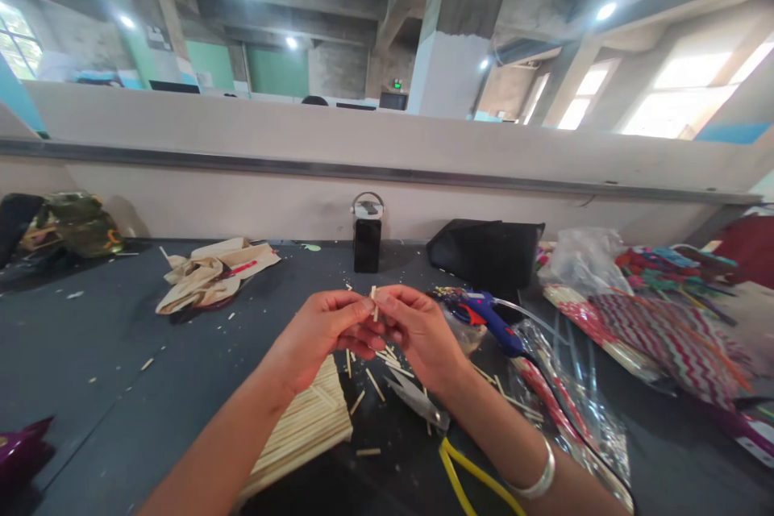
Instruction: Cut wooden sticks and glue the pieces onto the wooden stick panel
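Between the fingertips of both hands is a short pale wooden stick (375, 303), held upright above the dark table. My left hand (335, 322) pinches it from the left, and my right hand (417, 326) pinches it from the right. Under my left forearm lies a panel of pale sticks laid side by side (302, 427). Several loose cut stick pieces (375, 384) are scattered below the hands. Pliers with yellow handles (417, 403) rest on the table by my right wrist, their jaws toward the loose pieces.
A blue glue gun (493, 318) lies right of my hands, its cord running over clear plastic packaging (596, 419). Behind stand a black phone-like device (367, 246) and a black pouch (487, 250). Crumpled beige cloth (211, 274) is at left, striped bags (659, 339) at right.
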The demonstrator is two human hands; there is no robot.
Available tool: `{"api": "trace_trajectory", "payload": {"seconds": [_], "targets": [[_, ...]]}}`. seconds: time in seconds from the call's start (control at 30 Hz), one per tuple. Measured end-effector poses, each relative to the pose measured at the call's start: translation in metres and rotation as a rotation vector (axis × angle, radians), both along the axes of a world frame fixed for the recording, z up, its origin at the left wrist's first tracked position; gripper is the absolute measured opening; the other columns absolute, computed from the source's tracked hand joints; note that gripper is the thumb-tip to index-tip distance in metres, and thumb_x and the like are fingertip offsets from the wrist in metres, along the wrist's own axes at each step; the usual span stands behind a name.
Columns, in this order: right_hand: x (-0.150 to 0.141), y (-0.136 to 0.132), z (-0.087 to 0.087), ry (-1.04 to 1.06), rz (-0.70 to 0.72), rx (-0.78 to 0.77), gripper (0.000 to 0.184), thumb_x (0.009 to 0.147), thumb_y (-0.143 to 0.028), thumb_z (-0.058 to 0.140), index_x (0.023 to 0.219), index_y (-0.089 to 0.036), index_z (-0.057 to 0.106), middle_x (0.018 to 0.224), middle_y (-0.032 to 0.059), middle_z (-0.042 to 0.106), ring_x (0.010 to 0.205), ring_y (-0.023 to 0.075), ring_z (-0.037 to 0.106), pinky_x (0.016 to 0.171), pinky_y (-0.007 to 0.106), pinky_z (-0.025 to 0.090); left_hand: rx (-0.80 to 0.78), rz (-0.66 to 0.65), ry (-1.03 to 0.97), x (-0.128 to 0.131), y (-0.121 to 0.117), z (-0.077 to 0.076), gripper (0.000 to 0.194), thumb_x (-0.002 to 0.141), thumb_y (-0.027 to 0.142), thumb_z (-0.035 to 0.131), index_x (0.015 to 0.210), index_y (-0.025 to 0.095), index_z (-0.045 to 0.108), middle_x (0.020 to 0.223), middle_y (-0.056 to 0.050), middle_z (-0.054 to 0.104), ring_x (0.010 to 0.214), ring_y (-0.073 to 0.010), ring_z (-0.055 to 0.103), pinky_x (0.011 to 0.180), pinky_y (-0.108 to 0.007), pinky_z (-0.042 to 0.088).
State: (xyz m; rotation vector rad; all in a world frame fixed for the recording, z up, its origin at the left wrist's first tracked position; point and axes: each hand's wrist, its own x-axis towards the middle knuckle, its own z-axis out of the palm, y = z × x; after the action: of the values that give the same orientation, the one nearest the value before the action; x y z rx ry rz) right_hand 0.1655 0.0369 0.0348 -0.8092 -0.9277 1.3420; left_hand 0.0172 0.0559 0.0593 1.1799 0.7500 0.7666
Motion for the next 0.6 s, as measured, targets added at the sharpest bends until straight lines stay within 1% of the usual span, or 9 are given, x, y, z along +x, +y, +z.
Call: {"api": "trace_trajectory", "payload": {"seconds": [0.13,0.4,0.6], "targets": [[0.0015,0.0005,-0.0012,0.0,-0.001,-0.018,0.018,0.069,-0.034,0.078,0.071,-0.017,0.073,0.059,-0.0025,0.058,0.052,0.0065,0.043,0.045,0.021,0.024,0.01,0.034,-0.009,0.0017,-0.0024,0.0003,0.02,0.079,0.032,0.067,0.075,0.012,0.069,0.07,-0.005,0.069,0.059,-0.0145,0.067,0.055,-0.024,0.053],[0.0031,0.0002,-0.0009,0.006,-0.012,-0.053,0.022,0.066,-0.037,0.08,0.074,-0.018,0.074,0.063,-0.0016,0.06,0.054,0.007,0.043,0.045,0.02,0.025,-0.035,0.002,-0.028,0.0018,-0.0031,0.003,0.019,0.076,0.03,0.069,0.074,0.011,0.069,0.068,-0.006,0.069,0.054,-0.0136,0.066,0.051,-0.023,0.052],[0.002,-0.0004,0.0002,0.001,-0.025,-0.042,0.02,0.065,-0.036,0.08,0.072,-0.018,0.074,0.063,-0.0017,0.061,0.053,0.0073,0.044,0.045,0.021,0.025,-0.008,0.005,-0.031,0.0038,-0.0052,0.0044,0.021,0.077,0.032,0.068,0.074,0.012,0.068,0.068,-0.005,0.068,0.053,-0.0127,0.065,0.051,-0.023,0.051]]}}
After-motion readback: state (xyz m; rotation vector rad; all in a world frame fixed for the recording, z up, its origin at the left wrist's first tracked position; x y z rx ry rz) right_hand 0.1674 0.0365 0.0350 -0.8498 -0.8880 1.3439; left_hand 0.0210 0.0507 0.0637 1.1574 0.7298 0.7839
